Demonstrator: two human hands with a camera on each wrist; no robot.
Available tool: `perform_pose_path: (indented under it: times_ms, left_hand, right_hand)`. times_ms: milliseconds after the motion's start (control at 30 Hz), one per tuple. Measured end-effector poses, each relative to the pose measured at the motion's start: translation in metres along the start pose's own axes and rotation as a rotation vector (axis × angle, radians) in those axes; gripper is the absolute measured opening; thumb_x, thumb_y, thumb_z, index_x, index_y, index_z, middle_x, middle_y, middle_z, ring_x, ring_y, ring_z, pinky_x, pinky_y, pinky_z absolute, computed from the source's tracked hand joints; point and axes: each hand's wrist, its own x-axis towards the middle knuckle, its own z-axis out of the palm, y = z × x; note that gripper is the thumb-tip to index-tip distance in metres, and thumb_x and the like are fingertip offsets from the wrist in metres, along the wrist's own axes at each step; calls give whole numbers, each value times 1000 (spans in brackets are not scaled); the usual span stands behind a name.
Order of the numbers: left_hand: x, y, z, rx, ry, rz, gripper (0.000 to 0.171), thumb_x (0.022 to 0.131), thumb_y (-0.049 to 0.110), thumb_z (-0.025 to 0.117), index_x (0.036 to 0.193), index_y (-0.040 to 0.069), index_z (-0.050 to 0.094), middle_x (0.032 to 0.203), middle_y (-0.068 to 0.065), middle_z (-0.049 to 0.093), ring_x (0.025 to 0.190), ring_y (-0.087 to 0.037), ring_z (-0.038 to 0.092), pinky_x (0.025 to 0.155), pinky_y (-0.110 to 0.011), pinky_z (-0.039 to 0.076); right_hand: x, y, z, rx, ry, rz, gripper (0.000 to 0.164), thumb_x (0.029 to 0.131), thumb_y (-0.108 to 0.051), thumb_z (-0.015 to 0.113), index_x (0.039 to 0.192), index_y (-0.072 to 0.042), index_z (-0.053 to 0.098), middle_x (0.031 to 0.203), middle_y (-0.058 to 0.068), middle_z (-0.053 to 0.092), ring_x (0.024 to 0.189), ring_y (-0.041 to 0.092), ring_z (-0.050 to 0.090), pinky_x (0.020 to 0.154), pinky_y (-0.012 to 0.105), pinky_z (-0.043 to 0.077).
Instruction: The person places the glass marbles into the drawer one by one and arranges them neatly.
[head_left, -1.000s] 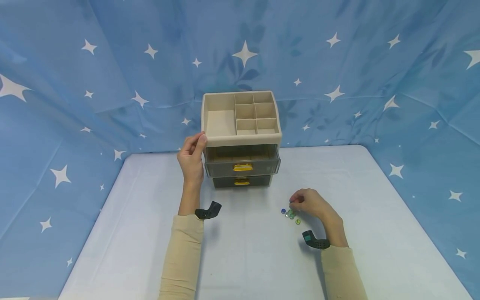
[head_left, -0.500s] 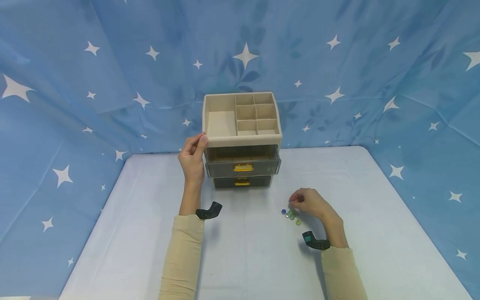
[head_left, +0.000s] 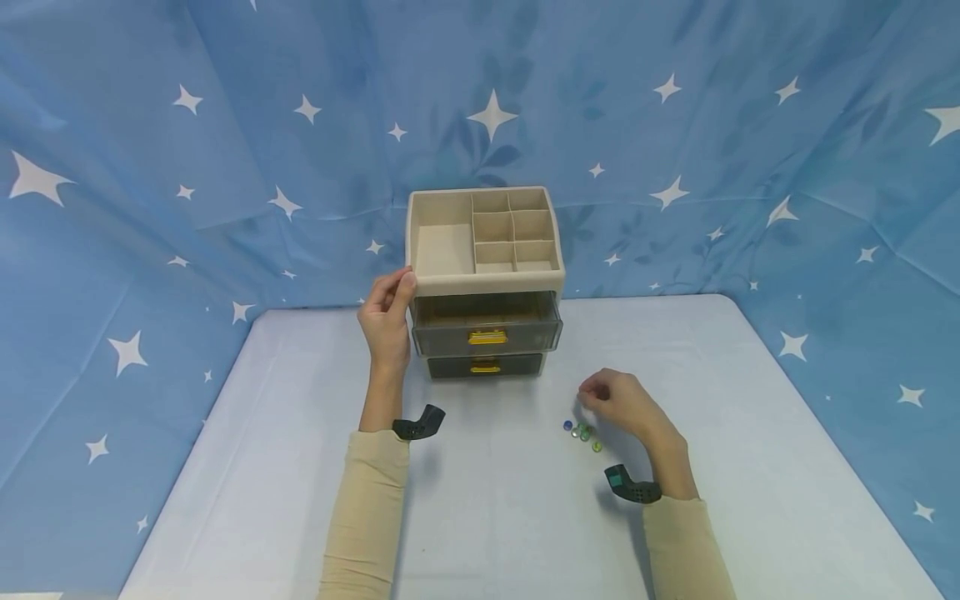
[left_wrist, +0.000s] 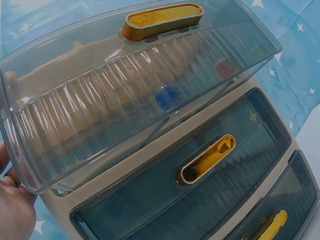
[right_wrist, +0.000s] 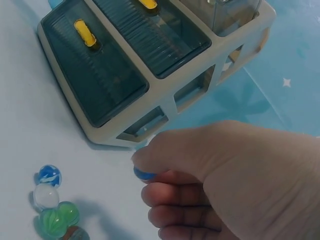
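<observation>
A cream drawer organizer point(head_left: 487, 285) stands at the back of the table, its smoky clear top drawer point(head_left: 442, 342) pulled out. My left hand point(head_left: 387, 321) grips the organizer's top left front corner between thumb and fingers. Through the drawer front in the left wrist view, a blue marble point(left_wrist: 166, 97) and a red marble point(left_wrist: 226, 68) show inside. My right hand point(head_left: 626, 404) pinches another blue marble point(right_wrist: 144, 174) between thumb and index finger, above the tabletop. Below it lie a blue-and-white marble point(right_wrist: 50, 176), a clear marble point(right_wrist: 46, 196), green marbles point(right_wrist: 52, 223) and a brownish marble point(right_wrist: 76, 233).
Lower drawers, among them the bottom drawer point(head_left: 517, 365), are closed. Divided compartments point(head_left: 493, 227) form the organizer's top. A yellow-green marble point(head_left: 597, 447) lies nearest me in the group. A blue star-patterned cloth point(head_left: 300, 150) hangs behind and beside the white table point(head_left: 480, 500).
My right hand has risen slightly away from the marble group with the blue marble pinched in it. The left hand keeps its grip on the organizer corner.
</observation>
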Motion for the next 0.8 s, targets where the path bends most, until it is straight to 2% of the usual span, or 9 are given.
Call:
perform_pose_path:
  times_ms: [200, 400, 800]
  left_hand:
    - [0, 0, 0, -3, 4, -13, 12, 90, 19, 75, 101, 16, 78, 96, 1, 67, 85, -8, 61, 76, -20, 48]
    - [-2, 3, 2, 1, 8, -24, 12, 91, 15, 74, 102, 14, 78, 96, 3, 67, 84, -9, 61, 76, -20, 48]
    - [-2, 2, 1, 2, 7, -8, 12, 92, 13, 72, 102, 14, 78, 96, 6, 68, 83, -8, 61, 75, -20, 48]
  right_hand:
    - [-1, -4, -3, -17, 50, -17, 20, 94, -19, 66, 103, -2, 72, 89, 5, 69, 80, 15, 59, 72, 31, 50]
    - [-3, -9, -4, -11, 99, -22, 19, 94, -19, 65, 103, -4, 72, 90, 5, 68, 81, 16, 58, 73, 32, 50]
    - [-4, -17, -3, -1, 218, -78, 17, 94, -19, 65, 102, -5, 71, 93, 6, 69, 89, 22, 63, 83, 42, 54]
